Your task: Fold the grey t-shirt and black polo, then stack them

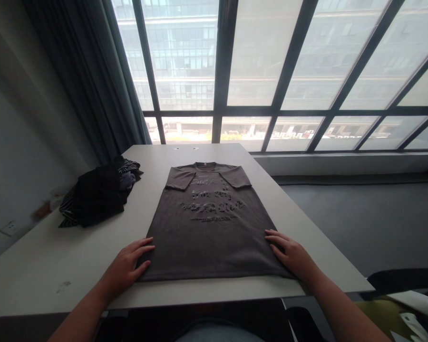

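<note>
A dark grey-brown T-shirt (207, 247) lies spread flat on the white table, its collar toward the window and its hem toward me. Both sleeves are folded inward over the chest, and dark lettering runs across the front. My left hand (130, 263) rests at the shirt's lower left edge, fingers spread, their tips touching the fabric. On the opposite side, my right hand (288, 254) touches the lower right edge with its fingers stretched out. Neither hand grips the cloth.
A crumpled pile of black and striped clothes (98, 194) sits on the table (32, 280) at the left. Behind the table are a dark curtain (74, 71) and large framed windows. An olive-green item (378, 318) shows at the lower right, below table height.
</note>
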Demonstrator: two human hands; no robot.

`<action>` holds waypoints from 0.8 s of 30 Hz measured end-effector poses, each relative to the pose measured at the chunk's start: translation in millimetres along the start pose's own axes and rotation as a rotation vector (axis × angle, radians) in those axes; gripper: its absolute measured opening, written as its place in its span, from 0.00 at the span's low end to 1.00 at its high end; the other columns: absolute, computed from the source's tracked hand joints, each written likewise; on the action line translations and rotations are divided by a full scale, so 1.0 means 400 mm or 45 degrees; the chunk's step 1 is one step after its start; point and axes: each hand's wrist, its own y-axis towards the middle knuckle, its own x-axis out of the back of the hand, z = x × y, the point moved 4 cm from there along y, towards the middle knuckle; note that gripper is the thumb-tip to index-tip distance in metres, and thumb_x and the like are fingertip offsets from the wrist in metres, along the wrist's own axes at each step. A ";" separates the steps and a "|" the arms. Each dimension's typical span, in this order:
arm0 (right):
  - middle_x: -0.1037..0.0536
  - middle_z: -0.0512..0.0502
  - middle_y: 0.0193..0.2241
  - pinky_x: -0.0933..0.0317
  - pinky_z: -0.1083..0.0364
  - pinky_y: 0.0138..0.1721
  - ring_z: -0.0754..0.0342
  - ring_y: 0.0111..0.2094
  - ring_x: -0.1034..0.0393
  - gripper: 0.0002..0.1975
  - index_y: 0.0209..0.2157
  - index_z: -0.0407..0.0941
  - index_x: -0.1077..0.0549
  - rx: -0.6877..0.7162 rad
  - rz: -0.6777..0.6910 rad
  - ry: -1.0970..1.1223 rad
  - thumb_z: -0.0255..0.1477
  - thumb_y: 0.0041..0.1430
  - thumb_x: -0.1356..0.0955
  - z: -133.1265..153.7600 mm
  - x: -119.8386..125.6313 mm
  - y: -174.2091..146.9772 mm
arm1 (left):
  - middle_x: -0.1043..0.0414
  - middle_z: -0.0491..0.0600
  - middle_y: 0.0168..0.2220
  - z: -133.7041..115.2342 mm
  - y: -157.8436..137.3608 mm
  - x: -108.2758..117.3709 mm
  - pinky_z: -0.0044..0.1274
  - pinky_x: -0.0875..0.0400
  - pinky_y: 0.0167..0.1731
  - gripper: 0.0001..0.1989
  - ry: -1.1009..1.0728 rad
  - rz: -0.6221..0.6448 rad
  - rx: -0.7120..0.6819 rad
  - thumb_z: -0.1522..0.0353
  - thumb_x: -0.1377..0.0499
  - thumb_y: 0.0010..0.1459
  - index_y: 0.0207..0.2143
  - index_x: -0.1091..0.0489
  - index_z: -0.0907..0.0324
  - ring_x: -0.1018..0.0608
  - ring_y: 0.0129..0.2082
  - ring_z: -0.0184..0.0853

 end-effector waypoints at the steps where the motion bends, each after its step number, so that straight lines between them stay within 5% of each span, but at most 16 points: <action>1: 0.20 0.43 0.60 0.32 0.39 0.67 0.41 0.61 0.24 0.17 0.50 0.49 0.16 -0.004 -0.005 0.006 0.36 0.68 0.35 -0.002 0.000 -0.004 | 0.28 0.50 0.67 -0.005 -0.008 0.007 0.40 0.28 0.65 0.20 -0.015 0.011 0.013 0.55 0.39 0.67 0.57 0.21 0.48 0.25 0.66 0.48; 8: 0.21 0.43 0.61 0.31 0.39 0.66 0.40 0.61 0.24 0.17 0.49 0.50 0.16 -0.041 0.024 0.016 0.38 0.68 0.35 -0.003 0.013 -0.048 | 0.26 0.51 0.66 -0.018 -0.059 0.042 0.39 0.25 0.62 0.12 -0.101 0.101 0.065 0.57 0.37 0.65 0.32 0.24 0.53 0.23 0.64 0.47; 24: 0.22 0.42 0.62 0.31 0.39 0.66 0.39 0.62 0.25 0.18 0.51 0.49 0.17 -0.029 0.076 -0.002 0.38 0.68 0.34 -0.012 0.030 -0.111 | 0.21 0.50 0.61 -0.009 -0.083 0.053 0.34 0.23 0.60 0.15 -0.134 0.056 0.000 0.53 0.39 0.67 0.37 0.19 0.50 0.19 0.59 0.44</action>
